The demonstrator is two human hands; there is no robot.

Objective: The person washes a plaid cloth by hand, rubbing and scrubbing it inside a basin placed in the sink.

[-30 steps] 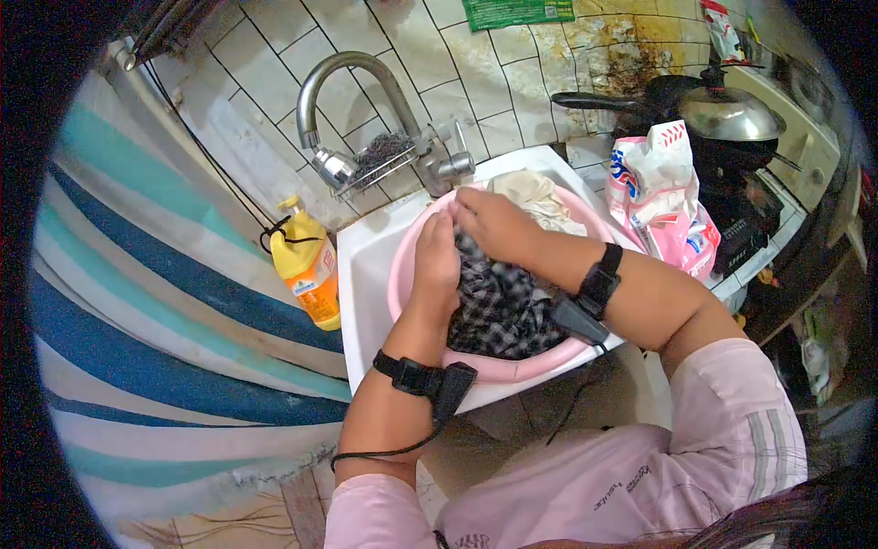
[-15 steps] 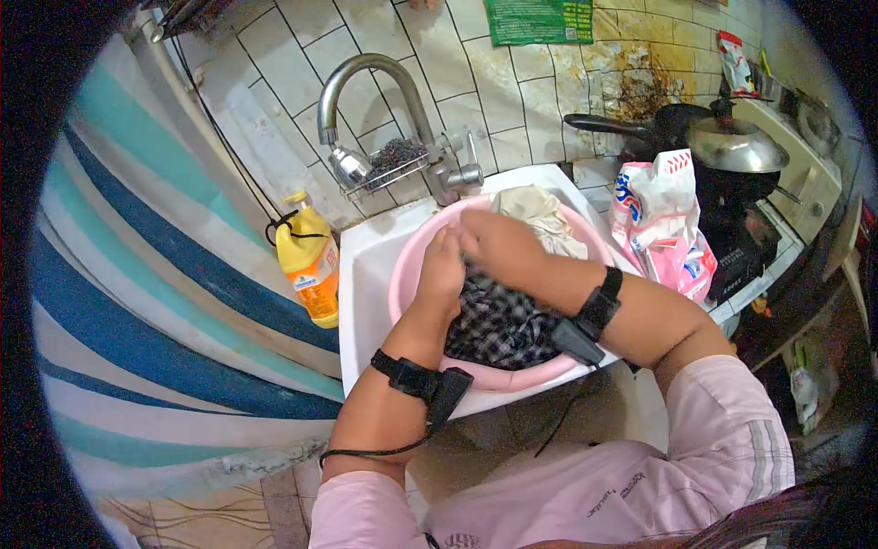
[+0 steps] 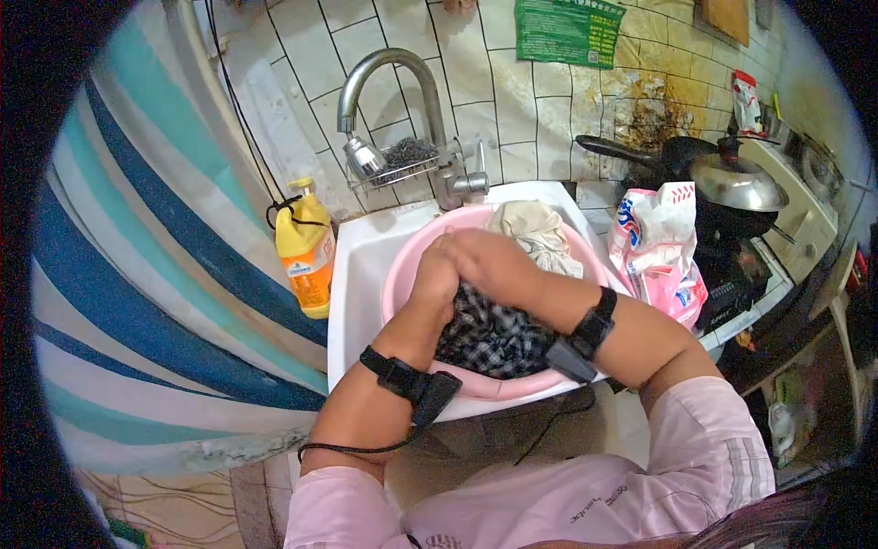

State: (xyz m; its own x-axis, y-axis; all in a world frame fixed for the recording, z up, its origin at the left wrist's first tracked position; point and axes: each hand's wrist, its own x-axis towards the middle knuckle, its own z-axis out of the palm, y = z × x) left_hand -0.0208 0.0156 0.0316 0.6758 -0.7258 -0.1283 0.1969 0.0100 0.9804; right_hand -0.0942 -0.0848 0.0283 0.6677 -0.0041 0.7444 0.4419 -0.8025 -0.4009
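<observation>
Head view: left hand point(image 3: 435, 277) and right hand point(image 3: 497, 265) meet over the pink basin point(image 3: 396, 282) near eleven o'clock, checked cloth point(image 3: 494, 343) at six; any grip cannot be told.

Reads as a home kitchen from where I stand. Gooseneck tap point(image 3: 432, 90) over a white sink point(image 3: 350, 284) in front of me, wire rack point(image 3: 402, 172) with a dark scourer point(image 3: 409, 151). To my right: lidded pan point(image 3: 734, 183), grease-browned wall tiles point(image 3: 660, 114) behind. Domestic signs: pink basin point(image 3: 494, 388) of clothes point(image 3: 498, 340) in the sink, striped curtain point(image 3: 155, 220) on my left.
</observation>
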